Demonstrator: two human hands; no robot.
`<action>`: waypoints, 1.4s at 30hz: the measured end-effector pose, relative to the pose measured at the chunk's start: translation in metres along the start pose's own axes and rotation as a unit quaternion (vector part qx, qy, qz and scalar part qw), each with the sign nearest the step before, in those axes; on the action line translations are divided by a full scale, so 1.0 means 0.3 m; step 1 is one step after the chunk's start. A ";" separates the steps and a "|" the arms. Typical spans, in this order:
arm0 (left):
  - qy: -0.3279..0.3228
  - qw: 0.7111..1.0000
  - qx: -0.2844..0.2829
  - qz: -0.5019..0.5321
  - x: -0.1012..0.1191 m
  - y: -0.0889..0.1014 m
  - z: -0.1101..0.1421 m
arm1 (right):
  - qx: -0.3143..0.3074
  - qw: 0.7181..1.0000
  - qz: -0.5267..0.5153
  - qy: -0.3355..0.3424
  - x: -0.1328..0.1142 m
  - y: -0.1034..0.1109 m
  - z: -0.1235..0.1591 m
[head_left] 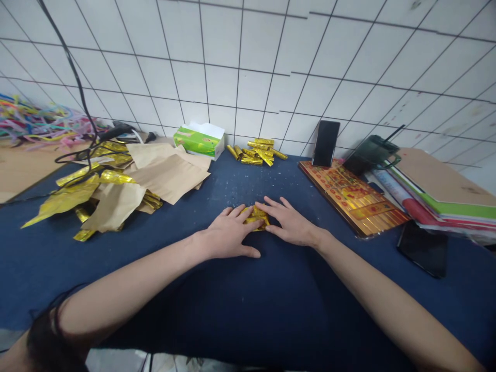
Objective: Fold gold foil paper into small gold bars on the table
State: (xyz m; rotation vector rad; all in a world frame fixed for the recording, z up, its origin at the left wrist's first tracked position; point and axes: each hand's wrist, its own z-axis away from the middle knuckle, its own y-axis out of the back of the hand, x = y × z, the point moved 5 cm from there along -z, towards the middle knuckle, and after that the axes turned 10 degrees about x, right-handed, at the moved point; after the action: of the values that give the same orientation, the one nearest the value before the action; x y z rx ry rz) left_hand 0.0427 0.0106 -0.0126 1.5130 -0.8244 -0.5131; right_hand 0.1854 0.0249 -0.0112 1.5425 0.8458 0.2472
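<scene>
A small folded bundle of gold foil paper (256, 219) lies near the middle of the frame on a dark blue table cover (217, 294), directly under both hands. The foil looks light, thin and crinkly: it would likely crease easily and slide on itself, so its folded edges seem the surest place to take hold.

The left hand (228, 232) and right hand (289, 221) lie palm down, coming in from either side. Their fingers (277, 205) are spread, not pinching, and their tips rest on or beside the bundle. The left thumb sits on the cover below it. No other hand is in view.

Straight ahead, just before the white tiled wall (248, 67), lies a small pile of gold foil rolls (256, 152). To its left stands a green and white tissue box (199, 140). Farther left, crumpled gold foil sheets (73, 196) and brown kraft paper sheets (163, 175) overlap in a loose heap, with a black cable (79, 88) running down over them. Multicoloured pipe cleaners (39, 124) tangle at the upper left.

To the right, a red and gold printed sheet (349, 199) lies flat below an upright phone (326, 143). Beyond it are a stack of folders (437, 191) and a black phone (422, 249) lying flat.
</scene>
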 end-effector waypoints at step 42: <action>0.016 0.998 0.064 0.008 -0.019 0.041 -0.036 | -0.043 0.998 -0.001 0.039 0.025 0.000 -0.036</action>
State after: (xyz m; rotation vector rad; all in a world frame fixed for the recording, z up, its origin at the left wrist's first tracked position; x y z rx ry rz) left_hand 0.0446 0.0225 0.0001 1.6271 -0.8567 -0.4301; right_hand 0.1841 0.0380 -0.0116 1.4595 0.8874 0.3401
